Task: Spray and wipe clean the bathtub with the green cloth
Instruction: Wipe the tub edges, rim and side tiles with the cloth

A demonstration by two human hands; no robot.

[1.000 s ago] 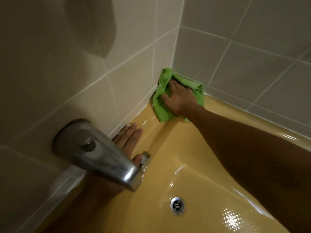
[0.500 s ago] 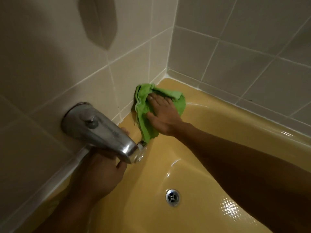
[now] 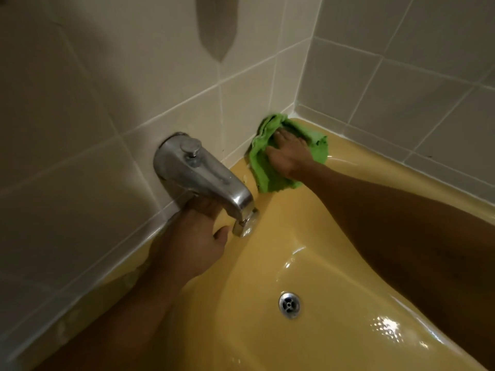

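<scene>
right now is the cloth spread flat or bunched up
Bunched up. The cloth lies in crumpled folds under the right hand, pressed on the tub rim by the wall.

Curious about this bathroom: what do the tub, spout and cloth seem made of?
Bathtub: glossy yellow enamel or acrylic, judging by sharp highlights. Spout: metal, dulled chrome-like sheen. Green cloth: soft fuzzy fabric, crumpled in folds; perhaps microfibre.
</scene>
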